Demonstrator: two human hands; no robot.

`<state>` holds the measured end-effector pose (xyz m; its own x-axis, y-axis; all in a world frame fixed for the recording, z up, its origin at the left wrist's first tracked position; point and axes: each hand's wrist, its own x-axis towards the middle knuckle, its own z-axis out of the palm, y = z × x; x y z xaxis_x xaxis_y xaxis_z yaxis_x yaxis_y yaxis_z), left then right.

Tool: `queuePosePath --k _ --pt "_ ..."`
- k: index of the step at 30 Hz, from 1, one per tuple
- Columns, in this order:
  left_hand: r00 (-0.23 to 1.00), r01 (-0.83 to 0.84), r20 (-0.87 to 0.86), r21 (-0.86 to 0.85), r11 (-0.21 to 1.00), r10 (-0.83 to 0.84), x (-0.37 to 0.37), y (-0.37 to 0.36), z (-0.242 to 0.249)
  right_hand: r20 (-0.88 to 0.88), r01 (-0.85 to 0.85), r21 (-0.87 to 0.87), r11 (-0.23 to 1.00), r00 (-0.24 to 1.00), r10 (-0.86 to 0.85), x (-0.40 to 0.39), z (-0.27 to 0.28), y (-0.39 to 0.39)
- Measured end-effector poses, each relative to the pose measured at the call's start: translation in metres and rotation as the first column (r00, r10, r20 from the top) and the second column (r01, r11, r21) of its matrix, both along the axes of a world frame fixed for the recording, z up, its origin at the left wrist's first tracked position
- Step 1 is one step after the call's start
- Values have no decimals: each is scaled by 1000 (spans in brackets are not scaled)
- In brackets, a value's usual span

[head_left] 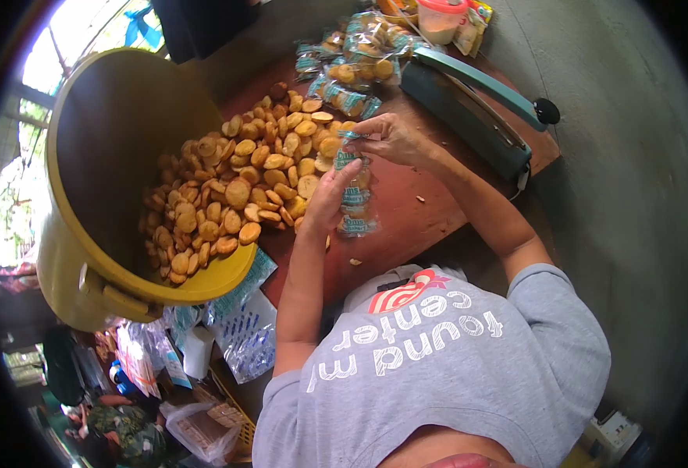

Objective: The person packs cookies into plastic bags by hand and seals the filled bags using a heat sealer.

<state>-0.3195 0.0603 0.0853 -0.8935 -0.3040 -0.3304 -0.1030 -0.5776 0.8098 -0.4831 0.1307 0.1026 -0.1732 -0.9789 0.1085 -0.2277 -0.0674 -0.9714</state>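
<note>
My left hand (330, 193) is closed around the side of a small transparent packet (355, 199) with teal print, which holds round golden biscuits. At the packet's top edge, the fingers of my right hand (394, 142) pinch the plastic film. Just left of my hands, a heap of loose round biscuits (238, 187) spills from a tipped yellow tub (67, 226) onto the reddish-brown table (406, 203). Beyond my right hand lies a pile of filled packets (359, 66).
A long sealer-like device (465, 117) with a teal arm and black knob lies at the table's right. Behind it stands a pink-lidded container (441, 19). Printed plastic wrappers (246, 335) and a yellow crate (238, 417) are at lower left. A grey wall (625, 156) runs along the right.
</note>
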Motion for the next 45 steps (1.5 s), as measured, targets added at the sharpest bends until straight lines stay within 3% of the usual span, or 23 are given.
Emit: queuePosePath --k 2,4,6,8,9,10,12,14,15,16,17,18,20,22,24,25,28,36,38,45 --pt "999 30 -34 16 999 -30 -13 1 1 80 78 -16 997 994 -76 -7 5 12" --pt "992 117 -31 -63 991 -119 -28 3 0 -367 52 -101 994 926 -86 -16 20 31" --pt "979 197 -29 -143 970 -203 -43 8 7 -390 55 -150 987 914 -110 -25 32 51" --pt "948 300 -28 -248 921 -316 -59 16 22 -511 246 -340 908 762 -397 -27 67 83" --pt "936 331 3 -355 874 -353 -69 16 23 -517 258 -345 903 750 -412 -33 82 95" --pt "929 344 -4 -358 868 -369 -79 18 22 -523 384 -500 776 581 -624 -39 95 109" --pt "916 387 -11 -231 893 -400 -104 25 16 -484 464 -650 601 357 -799 -60 100 136" --pt "893 431 -14 -255 866 -449 -131 29 4 -568 673 -611 416 -6 -823 -93 91 152" --pt "870 493 83 -195 848 -486 -144 32 3 -567 675 -615 408 -19 -824 -102 89 150" --pt "834 545 179 -127 828 -522 -157 35 0 -484 750 -547 372 79 -872 -109 87 146" --pt "824 561 188 -139 816 -535 -174 37 -17 -384 814 -467 345 165 -909 -114 89 144" --pt "821 567 182 -144 811 -541 -188 36 -13 -384 814 -473 338 155 -910 -116 95 141" --pt "736 672 187 -81 737 -651 -209 37 -6 -225 811 -401 426 363 -904 -119 107 141" --pt "722 689 170 -90 719 -671 -224 38 2 -275 808 -388 443 357 -893 -131 91 144" --pt "693 708 191 8 707 -696 -231 40 15 -466 884 -261 387 236 -853 -121 84 148" --pt "702 696 199 7 718 -683 -232 40 17 -495 866 -322 383 191 -848 -123 68 152" --pt "692 710 200 -14 704 -694 -233 39 9 -544 891 -290 351 148 -826 -121 19 166" --pt "698 712 368 -266 650 -614 -199 28 -8 -534 878 -345 332 108 -839 -118 12 166" --pt "710 703 261 -203 682 -654 -190 26 -15 -543 868 -355 349 113 -832 -119 11 166" --pt "794 607 238 -283 742 -559 -164 33 -15 -584 888 -341 309 58 -809 -116 14 164"
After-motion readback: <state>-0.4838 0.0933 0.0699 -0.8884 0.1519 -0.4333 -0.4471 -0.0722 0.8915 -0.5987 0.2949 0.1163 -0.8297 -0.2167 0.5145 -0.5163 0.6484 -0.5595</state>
